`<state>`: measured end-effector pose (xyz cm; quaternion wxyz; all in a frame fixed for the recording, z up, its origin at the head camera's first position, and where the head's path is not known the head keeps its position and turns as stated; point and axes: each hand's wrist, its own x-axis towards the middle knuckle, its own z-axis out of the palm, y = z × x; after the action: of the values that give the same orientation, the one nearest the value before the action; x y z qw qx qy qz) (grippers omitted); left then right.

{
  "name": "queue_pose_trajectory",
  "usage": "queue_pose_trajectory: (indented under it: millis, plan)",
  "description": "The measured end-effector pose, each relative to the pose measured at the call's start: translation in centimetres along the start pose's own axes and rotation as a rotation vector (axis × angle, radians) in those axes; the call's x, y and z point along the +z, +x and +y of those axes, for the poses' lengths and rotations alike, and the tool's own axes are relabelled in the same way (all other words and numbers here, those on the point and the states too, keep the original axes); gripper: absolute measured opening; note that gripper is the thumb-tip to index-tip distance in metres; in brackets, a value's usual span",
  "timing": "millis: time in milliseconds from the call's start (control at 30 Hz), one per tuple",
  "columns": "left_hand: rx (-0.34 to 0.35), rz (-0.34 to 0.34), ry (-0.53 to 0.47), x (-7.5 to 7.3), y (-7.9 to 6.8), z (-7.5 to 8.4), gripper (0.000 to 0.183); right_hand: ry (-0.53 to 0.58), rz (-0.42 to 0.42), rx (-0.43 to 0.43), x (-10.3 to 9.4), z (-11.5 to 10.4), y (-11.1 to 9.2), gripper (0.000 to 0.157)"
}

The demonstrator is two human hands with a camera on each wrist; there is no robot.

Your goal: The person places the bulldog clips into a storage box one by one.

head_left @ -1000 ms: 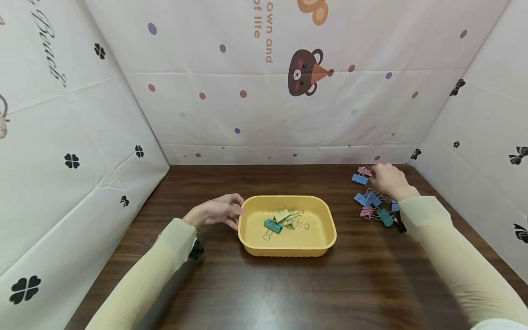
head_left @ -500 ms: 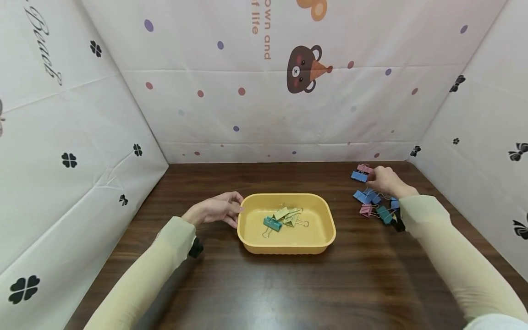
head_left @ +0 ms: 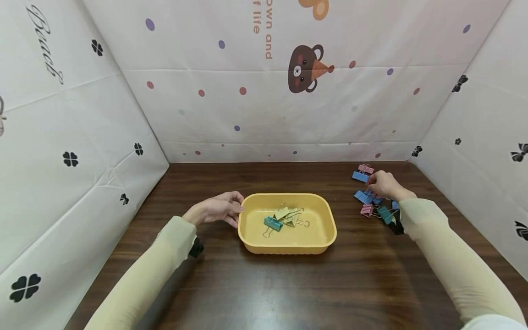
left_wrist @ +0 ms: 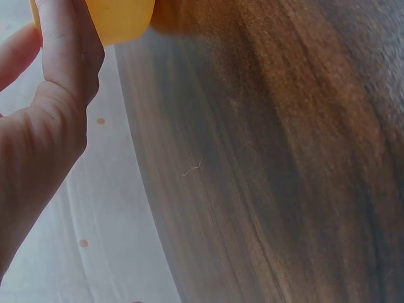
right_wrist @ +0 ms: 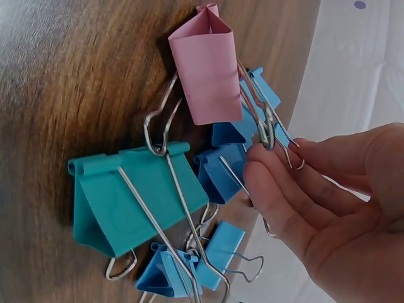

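A yellow plastic tray [head_left: 288, 250] stands mid-table, with two pale yellow binder clips [head_left: 292, 220] and a teal binder clip [head_left: 273, 223] inside. My left hand [head_left: 218, 210] grips its left rim; in the left wrist view those fingers lie along the tray's wall [left_wrist: 123, 22]. At the far right, my right hand [head_left: 387, 184] is over a loose pile of clips. Its fingertips pinch the wire handle of a blue binder clip [right_wrist: 243, 129]. A pink binder clip [right_wrist: 207, 79] and a larger green binder clip [right_wrist: 136, 196] lie close beside it.
Further back, a pink clip [head_left: 365, 169] and a blue clip [head_left: 360, 177] lie near the back wall. A black clip [head_left: 397, 225] shows partly under the right sleeve. White printed sheets [head_left: 264, 114] wall in the wooden table [head_left: 264, 293] at back and sides.
My right hand has drawn slightly back from the rear pink clip toward me, down onto the blue clips. My left hand and the tray stay in place.
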<state>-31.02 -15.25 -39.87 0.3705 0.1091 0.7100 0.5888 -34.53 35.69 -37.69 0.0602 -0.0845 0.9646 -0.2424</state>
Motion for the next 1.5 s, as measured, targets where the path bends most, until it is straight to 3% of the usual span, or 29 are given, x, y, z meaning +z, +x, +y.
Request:
queue_pose_trajectory:
  millis: [333,700,1500]
  plan:
    - [0.001,-0.001,0.004,-0.1,0.1,-0.1,0.030,0.018,0.073,-0.012,0.6,0.4,0.3,0.022]
    - [0.006,-0.003,0.006,0.0,-0.1,-0.1,0.031,0.075,0.099,-0.017,0.8,0.5,0.4,0.024]
    - [0.010,-0.009,-0.008,0.2,-0.2,0.1,0.041,0.247,0.074,0.032,0.6,-1.6,0.7,0.022]
